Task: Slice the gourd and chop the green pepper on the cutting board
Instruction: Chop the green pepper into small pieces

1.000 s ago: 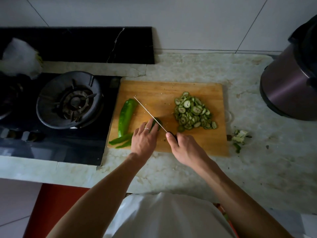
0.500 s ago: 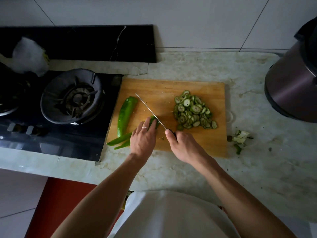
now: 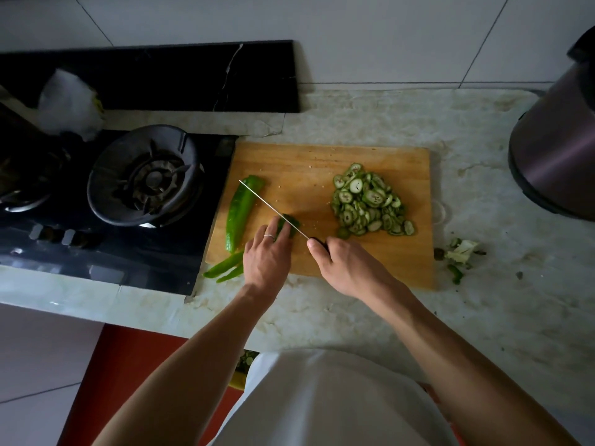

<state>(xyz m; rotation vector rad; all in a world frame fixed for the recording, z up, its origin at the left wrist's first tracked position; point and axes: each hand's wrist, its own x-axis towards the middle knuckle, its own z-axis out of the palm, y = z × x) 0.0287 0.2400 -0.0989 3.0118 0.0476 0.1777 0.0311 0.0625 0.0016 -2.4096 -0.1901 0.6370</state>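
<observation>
Your left hand (image 3: 267,252) presses fingers on a pepper piece (image 3: 289,224) mid-board (image 3: 302,162) to steady it, your right hand (image 3: 346,265) grasps the knife (image 3: 273,209) angled across it, and the gourd slices (image 3: 370,201) sit heaped clear at right.

The left hand (image 3: 266,256) hides most of the pepper piece (image 3: 288,224); the cooker (image 3: 557,162) is cut off.
</observation>
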